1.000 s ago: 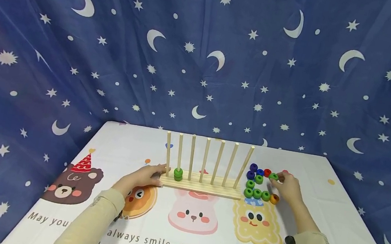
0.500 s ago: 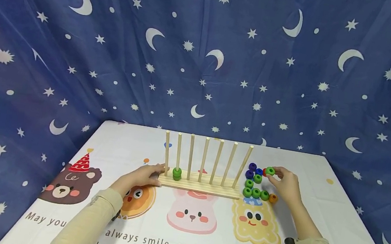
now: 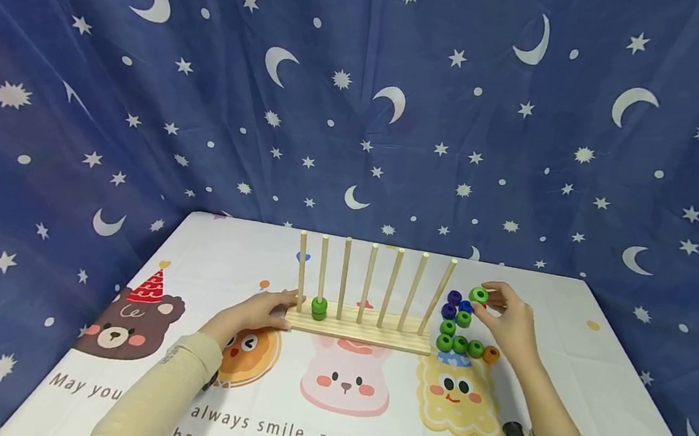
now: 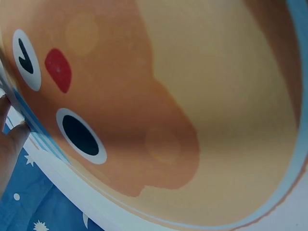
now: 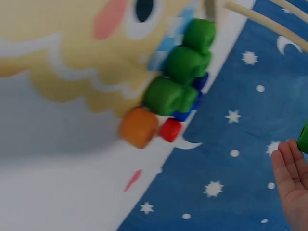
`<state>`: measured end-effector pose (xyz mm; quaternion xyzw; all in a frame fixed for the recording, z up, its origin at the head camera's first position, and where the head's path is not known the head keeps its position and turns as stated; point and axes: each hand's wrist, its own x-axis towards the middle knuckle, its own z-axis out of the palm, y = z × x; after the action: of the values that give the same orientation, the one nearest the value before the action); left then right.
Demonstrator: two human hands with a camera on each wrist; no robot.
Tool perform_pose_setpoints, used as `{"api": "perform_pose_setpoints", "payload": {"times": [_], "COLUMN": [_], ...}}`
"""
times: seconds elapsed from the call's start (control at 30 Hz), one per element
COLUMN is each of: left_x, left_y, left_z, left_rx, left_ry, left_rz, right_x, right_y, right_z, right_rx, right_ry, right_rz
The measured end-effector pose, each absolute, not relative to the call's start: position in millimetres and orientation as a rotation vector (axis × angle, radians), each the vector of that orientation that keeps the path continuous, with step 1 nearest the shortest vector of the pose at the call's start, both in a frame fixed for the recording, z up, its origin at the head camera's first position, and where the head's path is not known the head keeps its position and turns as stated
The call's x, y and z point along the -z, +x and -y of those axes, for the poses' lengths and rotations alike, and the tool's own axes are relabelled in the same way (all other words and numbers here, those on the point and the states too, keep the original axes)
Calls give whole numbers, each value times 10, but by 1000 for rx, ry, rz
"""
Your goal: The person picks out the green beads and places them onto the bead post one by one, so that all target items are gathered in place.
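Observation:
A wooden peg rack (image 3: 367,334) with several upright pegs stands on the table, a green bead stack (image 3: 319,308) low on its second peg from the left. My left hand (image 3: 258,310) grips the rack's left end, thumb in front and fingers behind. In the left wrist view, only fingertips (image 4: 19,132) of it show at the left edge. My right hand (image 3: 511,320) pinches a green bead (image 3: 479,295) above the loose beads. The right wrist view catches that hand (image 5: 293,185) at its right edge, with a sliver of the green bead (image 5: 303,138).
Loose beads lie right of the rack: several green (image 3: 460,345), purple (image 3: 448,311), blue (image 3: 466,306), one orange (image 3: 490,354) and a red one (image 5: 171,130) partly hidden by my right hand in the head view. A starry blue curtain (image 3: 365,102) hangs behind the printed tablecloth (image 3: 551,296).
My right hand has lifted the green bead off the table and carried it up and slightly left. My left hand stays at the rack's left end.

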<state>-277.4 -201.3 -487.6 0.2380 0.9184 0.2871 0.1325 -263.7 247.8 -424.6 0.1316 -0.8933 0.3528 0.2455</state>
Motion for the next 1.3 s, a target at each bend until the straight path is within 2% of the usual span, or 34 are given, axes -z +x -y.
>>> {"api": "perform_pose_setpoints", "payload": {"times": [0.63,1.3], "left_x": [4855,4855], "left_y": [-2768,-2752], "left_z": [1998,1986], "left_rx": [-805,-815], "left_ry": [679,671], "left_rz": [-2682,-2687], "right_x": [3843,3539], "right_y": [-2501,-2362], "right_z": [-2260,-2011], "right_rx": [-1146,-1198], "right_ry": [375,554], "right_rz": [2259,2180]}}
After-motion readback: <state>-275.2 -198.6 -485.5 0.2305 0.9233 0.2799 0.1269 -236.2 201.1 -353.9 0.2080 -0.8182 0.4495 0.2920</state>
